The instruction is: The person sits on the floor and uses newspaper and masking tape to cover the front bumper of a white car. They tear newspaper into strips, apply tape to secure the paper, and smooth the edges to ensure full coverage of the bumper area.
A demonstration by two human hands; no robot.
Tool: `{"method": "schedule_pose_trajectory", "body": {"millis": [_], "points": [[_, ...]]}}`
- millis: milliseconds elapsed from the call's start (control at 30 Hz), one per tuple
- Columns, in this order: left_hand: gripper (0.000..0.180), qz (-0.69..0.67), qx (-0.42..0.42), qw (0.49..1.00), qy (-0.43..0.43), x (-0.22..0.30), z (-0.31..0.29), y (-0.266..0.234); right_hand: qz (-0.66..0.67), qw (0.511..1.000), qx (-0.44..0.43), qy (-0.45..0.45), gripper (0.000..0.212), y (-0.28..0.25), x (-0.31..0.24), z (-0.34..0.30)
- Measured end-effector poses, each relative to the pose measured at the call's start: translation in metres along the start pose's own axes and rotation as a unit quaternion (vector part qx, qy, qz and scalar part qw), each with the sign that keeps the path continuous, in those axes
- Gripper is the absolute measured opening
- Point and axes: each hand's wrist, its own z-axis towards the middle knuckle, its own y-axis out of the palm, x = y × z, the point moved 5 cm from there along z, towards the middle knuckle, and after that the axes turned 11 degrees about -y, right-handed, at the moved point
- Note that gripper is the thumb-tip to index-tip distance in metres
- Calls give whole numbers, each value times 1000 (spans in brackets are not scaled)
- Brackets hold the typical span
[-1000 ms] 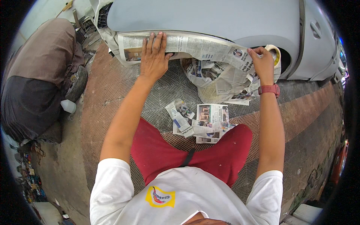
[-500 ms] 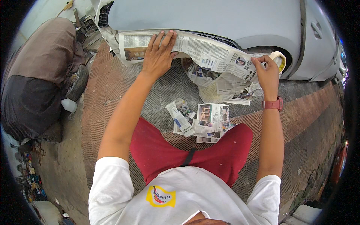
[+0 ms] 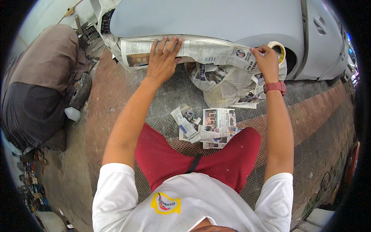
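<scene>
A newspaper strip [image 3: 208, 49] runs along the lower edge of a grey car body panel [image 3: 201, 19]. Spread flat, my left hand [image 3: 164, 60] presses on the strip's left part, fingers pointing toward the panel. My right hand [image 3: 266, 62] pinches the strip's right end between thumb and fingertips. A masking tape roll [image 3: 275, 44] sits just behind those fingers, by the wheel arch; how it is held is hidden. Below the strip bulges crumpled newspaper [image 3: 222, 92], partly covered by it.
Loose newspaper pieces [image 3: 218, 121] lie on the ribbed floor between my knees. At left stands a large cloth-covered object [image 3: 42, 73] beside a tyre [image 3: 82, 89] and a white plastic container [image 3: 72, 113]. Assorted small items [image 3: 35, 185] line the lower left.
My right hand has shifted slightly left and bent the strip's right end in closer to the panel, the tape roll moving with it. My left hand stays flat on the paper.
</scene>
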Motion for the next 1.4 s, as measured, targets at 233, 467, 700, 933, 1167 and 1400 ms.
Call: {"method": "schedule_pose_trajectory", "body": {"millis": [233,467,700,933,1167,1400], "points": [[87,7,-47,999,-2,10,4,3,-14,1000,-9,2,36,0,1,4],[94,-63,-33,996,53,37,22,-2,-14,1000,0,-8,37,1,3,5],[100,-41,-34,996,73,74,36,4,-3,1000,-5,8,36,-1,1,4],[121,-28,-73,992,94,84,35,7,-13,1000,-7,3,35,-4,-1,3],[121,-79,-71,989,102,100,43,2,-1,1000,-13,16,36,-2,1,3],[123,-109,-73,987,88,118,50,5,25,1000,5,15,35,-3,1,-4]]}}
